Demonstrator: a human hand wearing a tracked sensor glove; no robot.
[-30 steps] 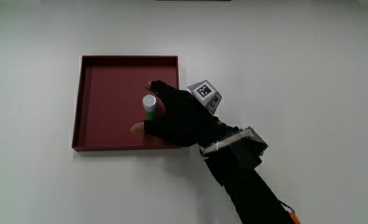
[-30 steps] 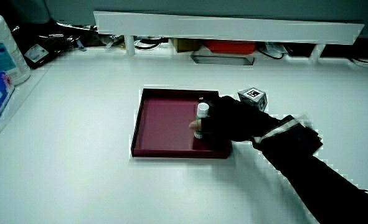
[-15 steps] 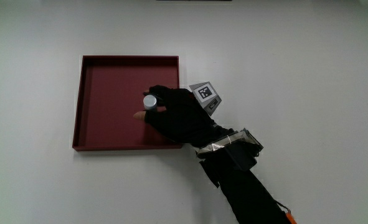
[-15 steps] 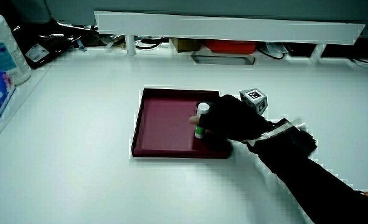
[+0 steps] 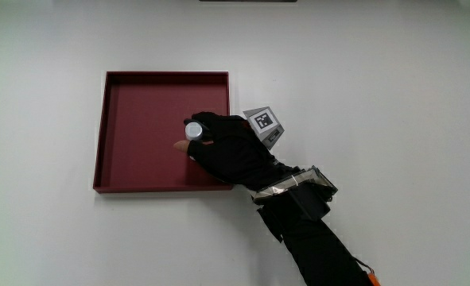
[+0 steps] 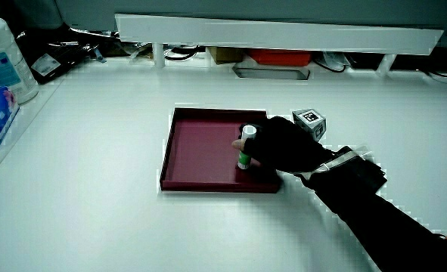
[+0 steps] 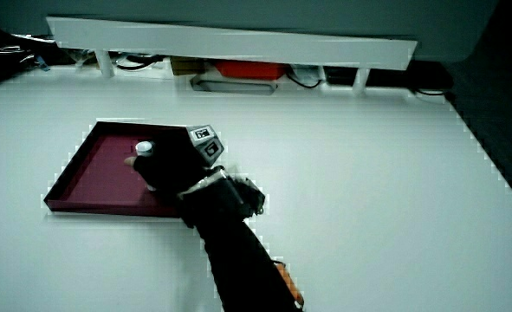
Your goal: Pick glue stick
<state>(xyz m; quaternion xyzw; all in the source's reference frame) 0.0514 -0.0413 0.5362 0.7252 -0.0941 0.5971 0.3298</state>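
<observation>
I have the hand (image 5: pixel 231 151) over the dark red tray (image 5: pixel 131 95), fingers curled tight around the glue stick (image 6: pixel 243 148), which stands upright, white cap up, inside the tray toward its four o'clock corner. Gripping the green barrel low leaves the cap clear, so I judge it ready to lift.

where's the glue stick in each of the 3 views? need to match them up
Main view: glue stick, white cap up, in the hand over the red tray.
Side view: glue stick upright in the hand, over the tray.
Side view: only its cap shows.
Shared landmark: the red tray.
</observation>
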